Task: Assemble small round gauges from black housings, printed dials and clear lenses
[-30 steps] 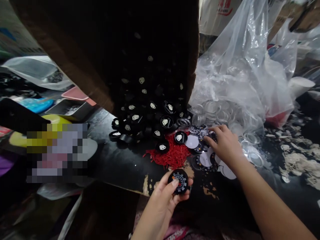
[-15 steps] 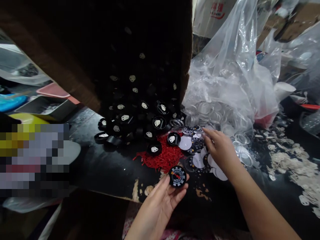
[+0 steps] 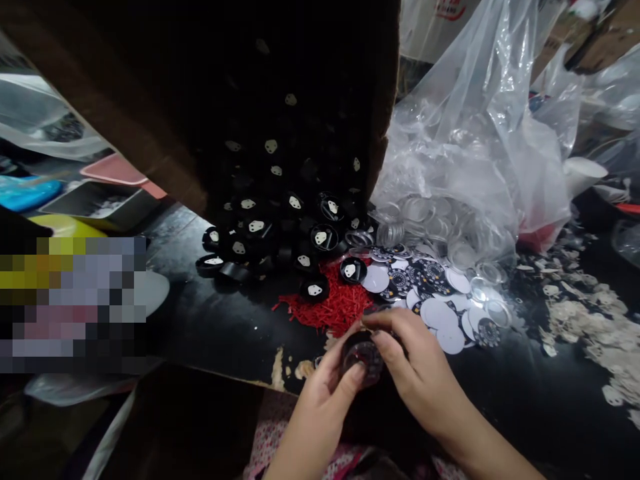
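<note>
My left hand (image 3: 317, 400) is closed around a small round black dial gauge (image 3: 367, 373), with its thumb over the face. A red pointer shows faintly beneath the thumb. My right hand (image 3: 420, 370) meets the gauge from the right, its thumb and fingers closed at the far rim. Whether it holds another small part there cannot be made out. Just beyond the hands lie a heap of thin red pointers (image 3: 345, 300) and a spread of printed dial discs (image 3: 400, 280), several with white backs up. Black round cases (image 3: 314, 290) with pale plates inside lie behind the red heap.
A large cardboard box (image 3: 175, 153) lies open toward me, spilling black cases. Right of it, a clear plastic bag (image 3: 450, 133) spills transparent round covers (image 3: 435, 217). Pale flat plates (image 3: 590, 320) are heaped far right. A grey tray (image 3: 115, 210) stands at left.
My right hand has left the dial discs and come to the gauge in my left hand. The gauge has tilted, and my left thumb now covers part of its face.
</note>
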Demonstrator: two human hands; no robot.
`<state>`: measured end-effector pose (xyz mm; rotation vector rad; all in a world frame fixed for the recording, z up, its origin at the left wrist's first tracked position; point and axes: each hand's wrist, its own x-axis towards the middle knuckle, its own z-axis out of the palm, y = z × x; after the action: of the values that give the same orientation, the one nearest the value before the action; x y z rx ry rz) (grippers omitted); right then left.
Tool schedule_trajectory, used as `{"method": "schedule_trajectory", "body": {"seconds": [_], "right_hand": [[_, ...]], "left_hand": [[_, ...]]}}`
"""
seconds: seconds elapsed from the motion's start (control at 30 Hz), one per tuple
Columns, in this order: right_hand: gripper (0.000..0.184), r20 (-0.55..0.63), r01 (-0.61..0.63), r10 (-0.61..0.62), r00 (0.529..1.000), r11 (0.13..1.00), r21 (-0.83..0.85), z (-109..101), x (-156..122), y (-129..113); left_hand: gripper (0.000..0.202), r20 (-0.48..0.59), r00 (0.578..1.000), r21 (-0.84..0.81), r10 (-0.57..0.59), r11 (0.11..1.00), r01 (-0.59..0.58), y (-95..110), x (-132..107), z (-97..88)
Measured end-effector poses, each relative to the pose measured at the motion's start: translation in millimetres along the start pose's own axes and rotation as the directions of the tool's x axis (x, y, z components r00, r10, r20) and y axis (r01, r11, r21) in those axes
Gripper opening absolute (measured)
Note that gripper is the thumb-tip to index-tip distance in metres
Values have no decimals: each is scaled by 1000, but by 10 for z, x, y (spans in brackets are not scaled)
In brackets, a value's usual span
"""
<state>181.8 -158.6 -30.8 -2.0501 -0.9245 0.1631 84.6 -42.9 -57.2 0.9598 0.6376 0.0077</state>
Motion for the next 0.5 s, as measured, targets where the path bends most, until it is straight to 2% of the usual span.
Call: {"method": "schedule_trajectory", "body": {"seconds": [0.07,0.17,0.3,0.4,0.5], "right_hand": [[37,-32,-60,58,998,996,-72,29,46,-58],[40,-61,-24,13,998,981,-193,81,72,-113],[36,-104,55,-72,992,986,-158,152,64,-120],[38,-90,127,-142,986,980,-150,263,43,-162],[42,7,250,-253,967,954,-165,450,0,-232]], "left_hand": [[42,58,996,142,74,986,-82,-36,-31,1],[42,104,988,290,113,947,-138,-29,-85,27],[38,110,985,407,137,897,-170,32,-146,8],[38,84,979,515,188,832,-204,68,-217,-149],[43,70,978,600,194,775,-197,88,-348,-415]]}}
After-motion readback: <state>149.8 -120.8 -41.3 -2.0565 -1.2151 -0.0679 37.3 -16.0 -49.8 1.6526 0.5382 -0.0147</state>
